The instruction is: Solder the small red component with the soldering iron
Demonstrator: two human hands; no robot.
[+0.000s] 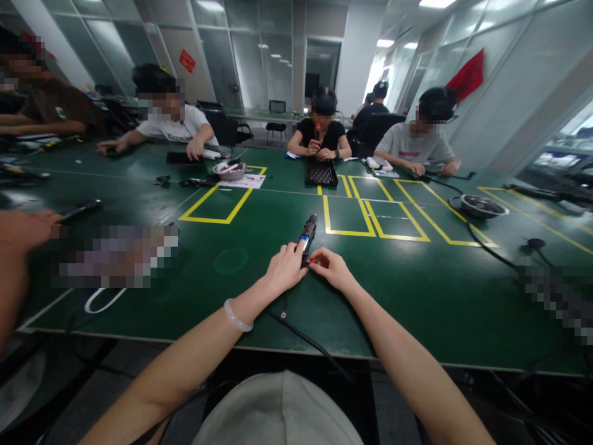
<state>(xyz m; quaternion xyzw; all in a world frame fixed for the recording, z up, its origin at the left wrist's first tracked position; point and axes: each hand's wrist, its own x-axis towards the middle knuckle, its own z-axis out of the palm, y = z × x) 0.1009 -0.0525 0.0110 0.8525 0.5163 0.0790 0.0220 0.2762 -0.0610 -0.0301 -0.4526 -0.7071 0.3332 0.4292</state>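
A slim black corded electric screwdriver with a blue-and-white label lies on the green table, its tip pointing away from me. My left hand is closed over its near part, with a pale bangle on the wrist. Beside it, my right hand is closed, fingertips pinched at a small orange-red piece close to the tool's near end. What that piece is, I cannot make out. From under my left forearm a black cable runs over the table's front edge, near a short lead with a metal ring.
Yellow tape frames mark the green table. A black tray and a bowl-shaped item stand on the far side, where several people sit working. Another person's hand is at left. A round device with cable lies right.
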